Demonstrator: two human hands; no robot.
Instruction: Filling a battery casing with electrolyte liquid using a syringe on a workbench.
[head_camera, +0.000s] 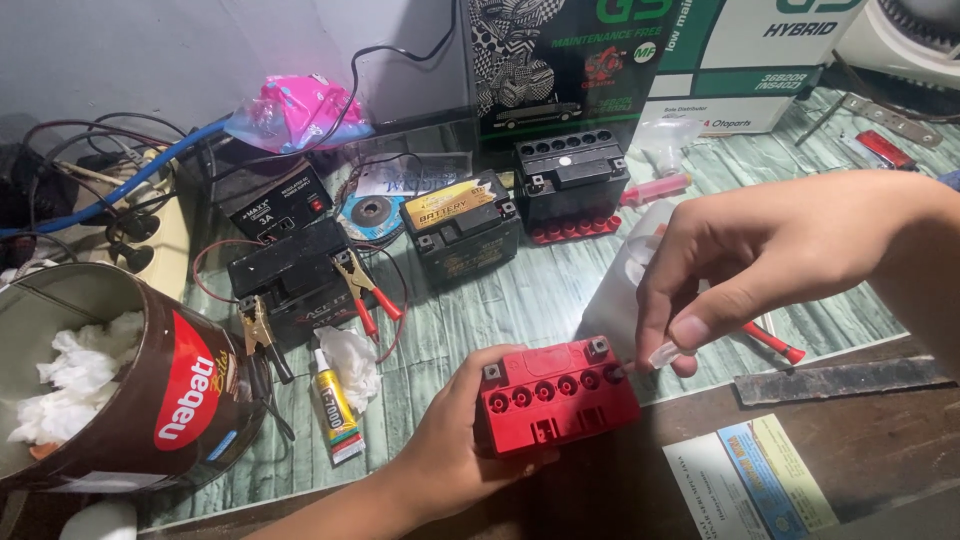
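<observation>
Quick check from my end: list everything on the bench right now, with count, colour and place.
Small red plastic battery: one, front centre, top row of round ports.
Black batteries: three, mid-bench; the left one wears clamps.
Red-handled alligator clamps: two, on the left battery.
Black charger box: one, rear left.
Brown round tin: one, front left, white tissue inside.
Yellow glue tube: one, beside the tin.
Green-white cartons: two, rear.
Metal file: one, front right.
Left hand: steadies the red battery.
Right hand: pinches a small clear piece at its corner.

Small red battery (556, 396), six open filler holes up, slightly tilted, at table's near edge.
</observation>
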